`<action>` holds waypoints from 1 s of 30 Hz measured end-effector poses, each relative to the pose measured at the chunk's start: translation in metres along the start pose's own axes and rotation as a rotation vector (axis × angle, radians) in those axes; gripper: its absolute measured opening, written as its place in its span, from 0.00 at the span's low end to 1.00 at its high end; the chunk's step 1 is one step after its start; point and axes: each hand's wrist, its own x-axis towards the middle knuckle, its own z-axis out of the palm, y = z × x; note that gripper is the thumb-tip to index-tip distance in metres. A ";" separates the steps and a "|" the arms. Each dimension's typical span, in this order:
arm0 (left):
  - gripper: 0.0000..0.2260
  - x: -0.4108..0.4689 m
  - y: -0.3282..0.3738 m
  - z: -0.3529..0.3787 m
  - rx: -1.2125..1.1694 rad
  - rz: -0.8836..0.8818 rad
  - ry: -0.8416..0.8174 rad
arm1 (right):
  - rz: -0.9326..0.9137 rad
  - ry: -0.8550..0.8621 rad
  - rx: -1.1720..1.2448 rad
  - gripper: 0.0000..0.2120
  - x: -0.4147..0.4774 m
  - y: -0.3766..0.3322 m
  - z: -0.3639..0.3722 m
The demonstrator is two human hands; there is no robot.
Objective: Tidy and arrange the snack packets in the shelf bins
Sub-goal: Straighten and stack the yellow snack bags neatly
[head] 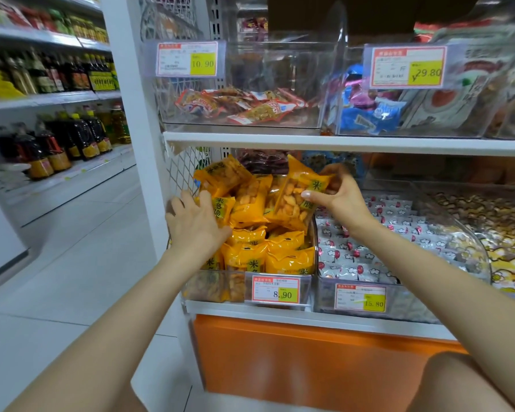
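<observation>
My right hand [336, 193] pinched a yellow packet [292, 200] at the bin's [211, 288] right side. My left hand [195, 223] lay flat — fingers loose — on the pile [247, 254].

Left grip [192, 223] spread flat, right grip [339, 194] pinching.

I see yellow snack packets [268, 251] heaped in the clear bin [214, 288] at the lower shelf's [280, 311] left end. One tilted packet [292, 200] is raised near its back edge.
</observation>
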 end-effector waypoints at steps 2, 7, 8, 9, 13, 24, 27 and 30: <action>0.26 0.004 -0.004 0.000 -0.034 -0.011 -0.037 | 0.031 0.080 0.066 0.23 0.002 -0.001 -0.001; 0.20 0.006 -0.016 -0.010 -0.164 0.113 0.015 | 0.196 0.158 0.301 0.35 0.009 -0.003 -0.001; 0.19 0.005 -0.017 -0.010 -0.186 0.135 0.033 | 0.219 0.156 0.317 0.38 0.011 -0.003 0.001; 0.18 0.005 -0.017 -0.010 -0.204 0.152 0.043 | 0.235 0.149 0.335 0.38 0.013 -0.003 0.005; 0.18 0.003 -0.020 -0.007 -0.251 0.187 0.080 | 0.262 0.127 0.357 0.17 0.019 -0.011 0.034; 0.19 -0.001 -0.021 -0.002 -0.187 0.215 0.066 | 0.215 0.060 -0.180 0.21 0.035 -0.023 0.092; 0.15 0.000 -0.025 -0.002 -0.268 0.295 0.108 | 0.145 0.053 -0.259 0.25 0.034 -0.019 0.088; 0.16 0.004 -0.030 -0.005 -0.341 0.418 0.099 | 0.067 0.004 -0.201 0.24 0.032 -0.016 0.085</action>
